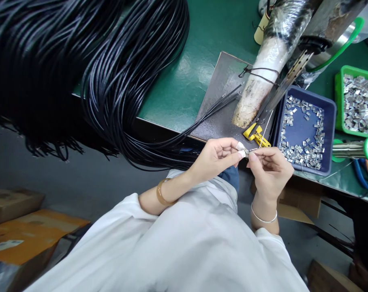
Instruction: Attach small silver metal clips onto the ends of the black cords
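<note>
My left hand (222,156) is closed in a pinch, with white wrapping on the thumb and a fingertip. Facing it, my right hand (269,164) pinches with thumb and forefinger. A small shiny metal piece (251,151) shows between the fingertips, its shape mostly hidden. Just beyond them, a thin pale wire (265,130) slants down toward my right fingertips from a perforated metal tool (296,71). A yellow plastic part (257,135) lies beneath that tool. Several black cables (214,107) with bare ends rest on the dark board (220,77) beyond my left hand.
A large bundle of black cables (135,52) covers the left of the green table (202,24). At right stand a blue tray (305,121) of small metal clips, a green bin (339,101) with more, and a wire spool (348,149). A plastic-wrapped tube (263,73) slants over the board.
</note>
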Tool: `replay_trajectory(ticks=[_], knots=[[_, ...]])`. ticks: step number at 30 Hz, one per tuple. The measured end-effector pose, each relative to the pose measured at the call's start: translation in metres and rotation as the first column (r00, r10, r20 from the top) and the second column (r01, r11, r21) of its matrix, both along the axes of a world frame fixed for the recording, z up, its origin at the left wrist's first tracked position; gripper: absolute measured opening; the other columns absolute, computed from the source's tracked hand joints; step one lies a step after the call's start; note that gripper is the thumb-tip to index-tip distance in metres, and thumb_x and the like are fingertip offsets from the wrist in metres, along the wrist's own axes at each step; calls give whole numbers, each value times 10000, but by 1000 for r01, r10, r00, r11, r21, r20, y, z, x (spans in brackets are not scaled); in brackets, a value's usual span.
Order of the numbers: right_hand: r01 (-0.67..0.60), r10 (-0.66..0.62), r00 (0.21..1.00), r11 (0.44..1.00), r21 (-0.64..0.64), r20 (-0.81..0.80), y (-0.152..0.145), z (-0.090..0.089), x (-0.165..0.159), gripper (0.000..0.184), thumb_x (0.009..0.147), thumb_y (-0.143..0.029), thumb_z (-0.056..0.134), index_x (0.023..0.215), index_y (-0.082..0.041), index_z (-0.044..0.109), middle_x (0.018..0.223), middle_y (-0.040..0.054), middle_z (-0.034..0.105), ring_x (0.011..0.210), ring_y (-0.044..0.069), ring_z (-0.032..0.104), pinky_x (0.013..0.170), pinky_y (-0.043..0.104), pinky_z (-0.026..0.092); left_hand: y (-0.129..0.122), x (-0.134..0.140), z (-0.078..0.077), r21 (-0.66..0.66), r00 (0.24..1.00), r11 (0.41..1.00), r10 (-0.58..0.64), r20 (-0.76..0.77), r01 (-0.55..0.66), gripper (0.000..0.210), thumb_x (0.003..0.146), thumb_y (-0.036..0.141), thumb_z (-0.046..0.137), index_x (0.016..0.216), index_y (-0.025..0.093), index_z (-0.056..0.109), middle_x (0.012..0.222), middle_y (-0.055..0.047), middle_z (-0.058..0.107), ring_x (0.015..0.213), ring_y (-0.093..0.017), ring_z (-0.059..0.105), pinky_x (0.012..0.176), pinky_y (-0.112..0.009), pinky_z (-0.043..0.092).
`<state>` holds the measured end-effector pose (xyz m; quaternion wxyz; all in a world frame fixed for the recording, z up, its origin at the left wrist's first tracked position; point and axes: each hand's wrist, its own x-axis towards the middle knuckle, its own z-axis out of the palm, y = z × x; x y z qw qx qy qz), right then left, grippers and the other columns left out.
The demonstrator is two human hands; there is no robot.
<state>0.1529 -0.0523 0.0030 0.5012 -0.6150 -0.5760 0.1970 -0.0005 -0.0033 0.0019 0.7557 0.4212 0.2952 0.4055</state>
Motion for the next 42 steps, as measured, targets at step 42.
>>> replay_trajectory(ticks=[42], knots=[[-10,-146,911,927,375,385,18,2,-8,174,790,-103,741,888,-215,651,1005,13,761,882,167,751,774,296,636,16,9,6,229,941,951,257,-220,-206,111,794,214,675,741,118,693,549,37,469,496,-42,348,460,-175,279]])
